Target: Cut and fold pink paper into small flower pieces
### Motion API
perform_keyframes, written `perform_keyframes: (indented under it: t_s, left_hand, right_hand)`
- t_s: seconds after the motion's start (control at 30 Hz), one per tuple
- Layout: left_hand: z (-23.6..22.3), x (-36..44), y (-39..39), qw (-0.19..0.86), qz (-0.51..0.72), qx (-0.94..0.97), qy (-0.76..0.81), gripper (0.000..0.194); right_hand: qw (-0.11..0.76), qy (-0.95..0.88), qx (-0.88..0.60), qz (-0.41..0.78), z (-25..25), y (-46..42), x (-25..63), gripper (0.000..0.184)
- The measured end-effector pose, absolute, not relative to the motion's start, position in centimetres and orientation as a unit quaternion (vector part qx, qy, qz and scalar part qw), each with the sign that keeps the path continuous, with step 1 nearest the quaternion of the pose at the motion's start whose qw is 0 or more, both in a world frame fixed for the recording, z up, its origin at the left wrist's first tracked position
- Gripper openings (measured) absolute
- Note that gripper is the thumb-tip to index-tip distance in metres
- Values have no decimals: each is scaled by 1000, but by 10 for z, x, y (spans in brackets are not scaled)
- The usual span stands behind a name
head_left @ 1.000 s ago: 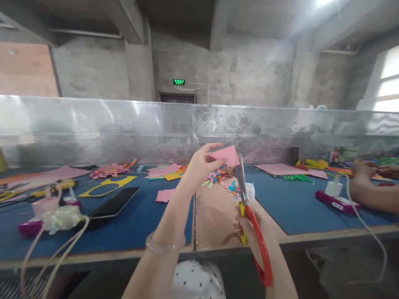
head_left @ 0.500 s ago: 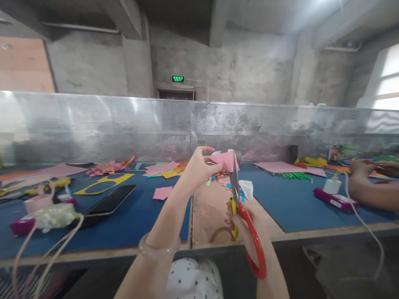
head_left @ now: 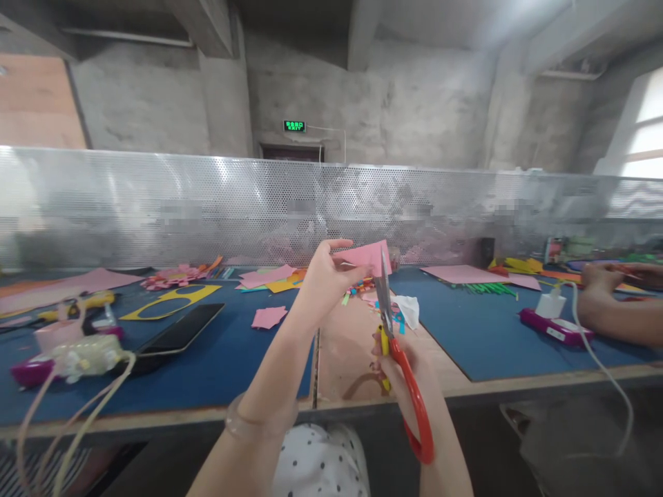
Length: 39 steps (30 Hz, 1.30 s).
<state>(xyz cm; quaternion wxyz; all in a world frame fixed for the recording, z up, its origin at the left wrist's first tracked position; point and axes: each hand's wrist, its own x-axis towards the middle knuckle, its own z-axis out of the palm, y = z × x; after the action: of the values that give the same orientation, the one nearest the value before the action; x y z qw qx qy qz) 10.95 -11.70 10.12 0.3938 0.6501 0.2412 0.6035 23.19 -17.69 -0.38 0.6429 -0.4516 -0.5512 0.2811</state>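
My left hand [head_left: 331,273] pinches a piece of pink paper [head_left: 362,255] between thumb and fingers, raised above the table. My right hand [head_left: 407,366] is closed around the handles of a pair of scissors [head_left: 414,400], which show red and yellow. The blades point upward and meet the paper near its right edge; how far they cut into it I cannot tell. Below the hands lie small coloured paper scraps [head_left: 346,299] and a crumpled white piece [head_left: 409,310] that looks like tissue. A smaller pink paper piece [head_left: 269,317] rests left of my left forearm.
On the left are a phone [head_left: 181,328], a yellow sheet with round holes [head_left: 170,302], a pink paper flower [head_left: 179,276] and a power strip [head_left: 34,373] with cables. At right, another person's hands [head_left: 603,279] work near a purple power strip [head_left: 554,327]. A perforated metal screen [head_left: 233,207] stands behind.
The pink paper has turned, so more of its face shows left of the blades. The scissors have shifted slightly left. My left hand still grips the paper.
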Motion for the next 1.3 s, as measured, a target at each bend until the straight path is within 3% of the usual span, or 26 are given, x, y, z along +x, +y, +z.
perform_keyframes:
  t_s: [0.37, 0.7, 0.8, 0.97, 1.17, 1.3]
  left_hand:
    - [97, 113, -121, 381, 605, 649, 259, 54]
    - [98, 103, -123, 366, 558, 708, 231, 20]
    - [99, 101, -124, 371, 560, 704, 230, 21]
    - [100, 100, -123, 367, 596, 678, 223, 39]
    - [99, 103, -122, 393, 598, 677, 171, 19]
    - [98, 105, -122, 380, 598, 681, 187, 16]
  right_hand:
    - [657, -542, -450, 268, -3, -179, 229, 25]
    - [643, -557, -452, 267, -8, -176, 232, 26]
    - [641, -567, -448, 258, -12, -174, 233, 26]
    - [635, -570, -454, 257, -13, -174, 232, 25]
    - [626, -564, -466, 270, -5, -179, 228, 26]
    - [638, -562, -451, 272, -9, -176, 230, 26]
